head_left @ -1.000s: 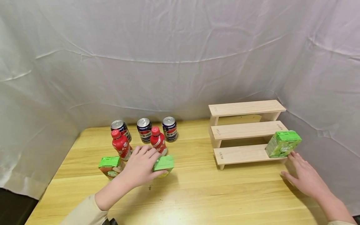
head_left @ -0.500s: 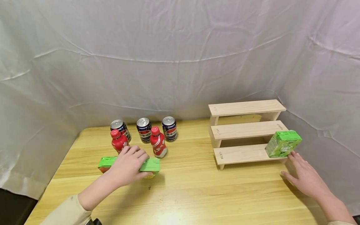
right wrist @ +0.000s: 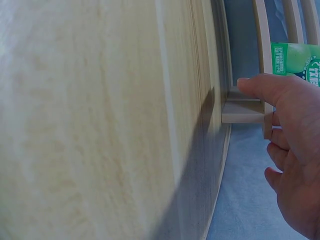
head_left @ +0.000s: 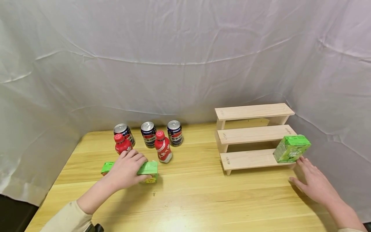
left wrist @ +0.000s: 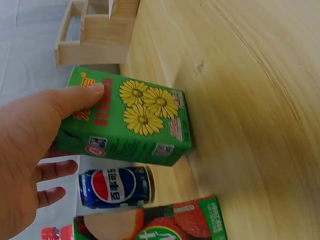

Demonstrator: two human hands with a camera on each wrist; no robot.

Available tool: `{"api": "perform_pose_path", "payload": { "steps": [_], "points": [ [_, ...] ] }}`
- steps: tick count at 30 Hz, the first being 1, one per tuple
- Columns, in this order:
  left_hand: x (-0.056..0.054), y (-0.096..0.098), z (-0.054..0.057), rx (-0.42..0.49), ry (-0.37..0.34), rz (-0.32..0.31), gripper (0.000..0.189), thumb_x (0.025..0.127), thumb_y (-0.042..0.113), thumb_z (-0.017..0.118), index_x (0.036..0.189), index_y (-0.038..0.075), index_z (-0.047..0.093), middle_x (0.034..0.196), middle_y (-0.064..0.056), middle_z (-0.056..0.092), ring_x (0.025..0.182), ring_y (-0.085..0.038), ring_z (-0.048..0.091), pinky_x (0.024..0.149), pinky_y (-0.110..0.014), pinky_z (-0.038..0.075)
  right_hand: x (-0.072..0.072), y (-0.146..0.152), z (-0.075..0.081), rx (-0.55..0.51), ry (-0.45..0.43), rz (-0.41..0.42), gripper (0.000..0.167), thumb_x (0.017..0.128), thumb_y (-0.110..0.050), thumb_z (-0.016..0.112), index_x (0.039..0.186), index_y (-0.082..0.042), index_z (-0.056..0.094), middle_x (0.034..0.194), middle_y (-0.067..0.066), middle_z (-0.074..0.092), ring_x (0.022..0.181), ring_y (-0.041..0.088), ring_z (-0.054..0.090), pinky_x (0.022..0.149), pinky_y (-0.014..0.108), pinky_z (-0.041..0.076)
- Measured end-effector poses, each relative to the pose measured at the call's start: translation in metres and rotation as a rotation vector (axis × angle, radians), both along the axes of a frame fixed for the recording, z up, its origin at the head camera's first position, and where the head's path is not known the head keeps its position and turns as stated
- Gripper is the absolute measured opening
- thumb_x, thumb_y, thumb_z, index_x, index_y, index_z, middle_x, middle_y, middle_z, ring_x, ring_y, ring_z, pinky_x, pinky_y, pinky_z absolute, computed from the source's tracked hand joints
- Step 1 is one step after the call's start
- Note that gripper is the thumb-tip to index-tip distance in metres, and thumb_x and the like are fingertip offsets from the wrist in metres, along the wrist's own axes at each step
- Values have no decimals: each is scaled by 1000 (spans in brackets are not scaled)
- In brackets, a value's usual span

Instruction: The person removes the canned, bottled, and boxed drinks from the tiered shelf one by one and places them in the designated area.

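In the head view my left hand (head_left: pixel 126 170) grips a green drink carton (head_left: pixel 151 168) at the table's left. The left wrist view shows the carton's yellow-flower face (left wrist: pixel 142 110), thumb on it; the fingers behind are partly hidden. Whether its base touches the table I cannot tell. A second carton with red fruit (left wrist: pixel 190 220) stands beside it, mostly covered by the hand in the head view. My right hand (head_left: pixel 314 182) has its fingers extended at the right end of the wooden stepped shelf (head_left: pixel 246 159). A light green carton (head_left: pixel 292 149) sits on its lowest step, beside the fingertips.
Two red bottles (head_left: pixel 163 148) stand just behind the left hand. Along the back are several dark blue cola cans (head_left: pixel 175 133). Grey cloth (head_left: pixel 185 80) hangs behind and at both sides of the wooden table (head_left: pixel 197 193).
My left hand has moved left with the flower carton, toward the fruit carton, uncovering the right red bottle. The right hand and the shelf have stayed put.
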State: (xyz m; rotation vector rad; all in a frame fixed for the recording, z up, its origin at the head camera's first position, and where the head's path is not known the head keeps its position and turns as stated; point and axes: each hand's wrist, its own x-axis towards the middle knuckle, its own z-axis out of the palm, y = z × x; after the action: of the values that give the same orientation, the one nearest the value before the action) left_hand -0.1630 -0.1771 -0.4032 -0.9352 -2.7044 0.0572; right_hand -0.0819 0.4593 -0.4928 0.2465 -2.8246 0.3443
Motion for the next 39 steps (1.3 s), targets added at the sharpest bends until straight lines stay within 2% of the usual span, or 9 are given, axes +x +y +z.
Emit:
{"api": "perform_pose_path", "payload": {
  "steps": [5,14,20,31,39],
  "points": [
    [-2,-5,-5,32,6,1,55,74,62,73,103,15,68,102,2,69,99,-20,53,86,-42,40,1,-1,0,-5,-6,-2,78,93,-26,64,144,18,24,156,34,12,149,43,2,121,39,-12],
    [-5,-13,-13,95,-23,-4,56,76,60,73,106,14,69,103,3,69,101,-19,54,90,-43,42,1,0,-1,-2,-10,-8,79,93,-26,64,145,18,23,156,34,11,149,44,2,121,41,-11],
    [-7,-14,-13,102,-38,-10,55,76,59,73,107,14,68,103,3,68,99,-17,52,86,-40,42,0,0,-2,-1,-7,-3,79,93,-26,64,145,18,23,155,35,12,149,44,2,121,41,-11],
    [-9,-14,-12,117,-65,10,56,76,58,73,110,14,68,106,2,69,102,-18,53,85,-41,42,-2,1,1,-4,-2,2,79,92,-25,65,145,18,23,156,35,11,149,44,3,121,43,-10],
    [-8,-11,-8,133,-123,68,62,76,60,73,118,16,65,116,-2,66,113,-25,53,94,-49,42,0,-1,-1,-14,-6,3,80,92,-25,65,145,18,23,156,34,10,149,44,3,121,44,-9]
  ]
}}
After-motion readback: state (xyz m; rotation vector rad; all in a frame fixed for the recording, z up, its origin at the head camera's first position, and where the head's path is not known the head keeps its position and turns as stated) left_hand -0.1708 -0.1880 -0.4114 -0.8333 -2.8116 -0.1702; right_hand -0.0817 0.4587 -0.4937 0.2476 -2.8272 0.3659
